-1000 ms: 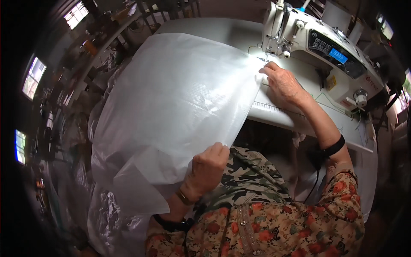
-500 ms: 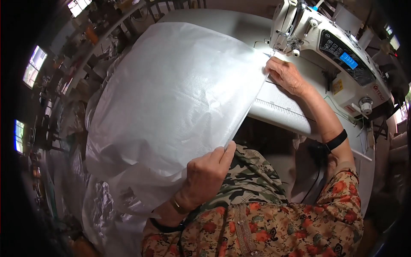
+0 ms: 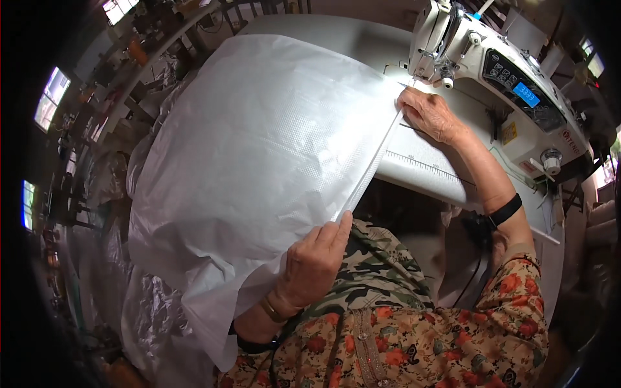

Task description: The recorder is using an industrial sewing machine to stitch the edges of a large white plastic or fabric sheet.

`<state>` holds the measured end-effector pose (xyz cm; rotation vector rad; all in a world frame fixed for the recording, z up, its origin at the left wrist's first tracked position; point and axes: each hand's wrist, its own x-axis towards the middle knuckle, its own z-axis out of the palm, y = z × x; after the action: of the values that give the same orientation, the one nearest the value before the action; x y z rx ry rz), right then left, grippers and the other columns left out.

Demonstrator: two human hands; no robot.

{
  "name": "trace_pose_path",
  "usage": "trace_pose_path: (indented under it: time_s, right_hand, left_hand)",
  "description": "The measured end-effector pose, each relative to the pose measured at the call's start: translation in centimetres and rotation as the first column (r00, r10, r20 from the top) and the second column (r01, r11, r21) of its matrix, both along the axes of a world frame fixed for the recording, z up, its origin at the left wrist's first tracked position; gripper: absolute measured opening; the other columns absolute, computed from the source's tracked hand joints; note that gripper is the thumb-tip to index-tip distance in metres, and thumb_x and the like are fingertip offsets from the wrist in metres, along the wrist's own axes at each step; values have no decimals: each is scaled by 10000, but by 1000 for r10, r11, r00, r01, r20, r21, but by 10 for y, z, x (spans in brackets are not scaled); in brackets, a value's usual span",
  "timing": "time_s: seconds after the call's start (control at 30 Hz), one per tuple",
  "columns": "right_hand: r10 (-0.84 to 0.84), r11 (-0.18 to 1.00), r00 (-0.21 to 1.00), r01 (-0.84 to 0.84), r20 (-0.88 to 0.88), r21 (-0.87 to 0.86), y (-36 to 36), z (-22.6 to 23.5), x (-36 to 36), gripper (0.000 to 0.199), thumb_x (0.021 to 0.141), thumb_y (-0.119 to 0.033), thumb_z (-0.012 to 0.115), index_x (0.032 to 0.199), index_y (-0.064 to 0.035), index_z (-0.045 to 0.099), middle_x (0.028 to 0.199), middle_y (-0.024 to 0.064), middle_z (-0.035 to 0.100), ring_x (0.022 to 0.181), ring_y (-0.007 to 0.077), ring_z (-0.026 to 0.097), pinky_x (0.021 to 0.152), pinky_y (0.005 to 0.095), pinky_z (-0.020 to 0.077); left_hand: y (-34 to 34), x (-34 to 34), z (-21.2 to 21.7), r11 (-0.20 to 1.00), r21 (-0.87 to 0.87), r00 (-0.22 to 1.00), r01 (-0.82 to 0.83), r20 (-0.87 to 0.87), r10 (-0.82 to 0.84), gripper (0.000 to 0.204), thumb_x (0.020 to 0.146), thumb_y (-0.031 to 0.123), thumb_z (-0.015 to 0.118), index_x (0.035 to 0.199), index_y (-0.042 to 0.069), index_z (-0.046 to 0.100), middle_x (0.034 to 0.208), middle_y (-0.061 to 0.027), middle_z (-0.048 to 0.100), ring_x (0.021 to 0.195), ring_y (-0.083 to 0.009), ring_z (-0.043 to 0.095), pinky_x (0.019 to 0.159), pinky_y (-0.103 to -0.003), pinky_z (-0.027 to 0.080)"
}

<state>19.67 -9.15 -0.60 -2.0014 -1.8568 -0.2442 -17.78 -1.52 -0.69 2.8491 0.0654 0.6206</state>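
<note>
A large sheet of white woven plastic fabric [image 3: 259, 142] spreads over the table and hangs off its near left side. Its right edge is folded into a narrow strip that runs from the sewing machine [image 3: 453, 52] down toward my lap. Close to the lit needle area, my right hand [image 3: 430, 116] pinches the upper end of this edge. Lower down, my left hand [image 3: 317, 262] grips the same edge, thumb and fingers pressed together on it. The needle's tip is hard to make out in the bright light.
A ruler scale [image 3: 424, 165] runs along the front of the pale sewing table [image 3: 336, 32]. Crumpled translucent plastic [image 3: 155, 310] hangs at the lower left. Camouflage cloth [image 3: 388, 271] covers my lap. Other workbenches and windows line the far left.
My left hand has shifted slightly down, and the folded strip at the edge shows more plainly. The sheet's lower corner has swung down beside my left forearm. My right hand has barely moved.
</note>
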Motion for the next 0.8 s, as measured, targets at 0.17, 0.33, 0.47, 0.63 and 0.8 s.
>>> trace_pose_path:
  time_s: [0.17, 0.33, 0.47, 0.63, 0.8]
  right_hand:
    - [-67, 998, 996, 67, 59, 2, 6, 1, -3, 99, 875, -62, 578, 966, -83, 545, 913, 113, 616, 805, 344, 637, 722, 439, 523]
    - [-225, 974, 969, 221, 107, 42, 8, -1, -22, 60, 876, -81, 578, 934, -70, 585, 904, 109, 615, 830, 317, 629, 733, 423, 527]
    - [-175, 979, 961, 145, 215, 145, 6, -6, -41, 57, 789, -65, 627, 844, -72, 634, 859, 91, 631, 826, 282, 621, 721, 412, 523]
    - [330, 939, 942, -321, -62, 127, -13, -12, -114, 176, 809, -88, 617, 979, -65, 651, 1018, 114, 638, 936, 297, 620, 809, 392, 518]
    - [474, 880, 878, -473, -65, 38, -5, -5, -119, 186, 862, -124, 569, 1026, -70, 641, 1094, 97, 632, 1004, 285, 605, 874, 379, 505]
  left_hand:
    - [0, 1, -2, 1000, -1, 1000, -8, 4, 8, 510, 794, 5, 578, 1291, -104, 545, 831, -110, 523, 694, -209, 591, 599, -310, 513]
    - [-4, 6, -6, 982, -187, 992, -39, 110, 60, 459, 798, -47, 596, 1251, -103, 549, 859, -148, 514, 695, -309, 584, 626, -379, 497]
    - [0, 9, -13, 973, -220, 990, -72, 101, 96, 379, 829, -4, 655, 1190, -86, 573, 874, -158, 532, 687, -322, 586, 624, -385, 493]
    - [9, 17, -28, 896, -441, 961, -51, 223, 164, 248, 814, 39, 720, 1048, -11, 653, 814, -148, 578, 653, -313, 580, 590, -386, 449]
    - [8, 21, -19, 818, -575, 958, -23, 223, 183, 109, 823, 34, 716, 918, -7, 679, 717, -132, 556, 603, -294, 527, 554, -359, 408]
